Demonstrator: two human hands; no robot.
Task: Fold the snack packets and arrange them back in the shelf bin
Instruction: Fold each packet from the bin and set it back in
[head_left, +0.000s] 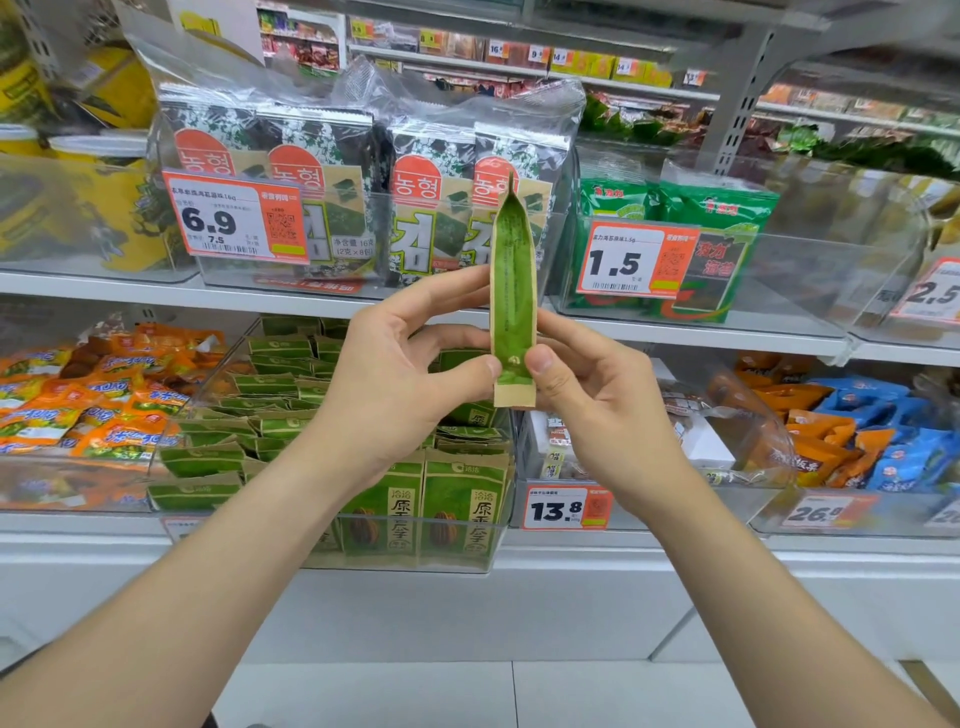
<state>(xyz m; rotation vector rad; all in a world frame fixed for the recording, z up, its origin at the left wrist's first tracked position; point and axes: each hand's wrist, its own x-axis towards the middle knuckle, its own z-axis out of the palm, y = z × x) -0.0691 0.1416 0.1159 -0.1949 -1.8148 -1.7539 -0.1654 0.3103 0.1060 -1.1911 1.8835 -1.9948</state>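
A green and tan snack packet (513, 291) stands upright and edge-on in mid-air, in front of the shelves. My left hand (400, 374) pinches its lower left side between thumb and fingers. My right hand (597, 395) pinches the lower right side, thumb on the front. Below and behind my hands, a clear shelf bin (467, 551) holds several matching green packets (291, 395), some lying flat in rows and two standing upright at the front.
Upper shelf: clear bins of seaweed packs (322, 171) and green snack bags (717, 218), with price tags 6.9 and 1.5. Beside the green bin are orange packets (78, 395) on the left and white, orange and blue packets (857, 431) on the right.
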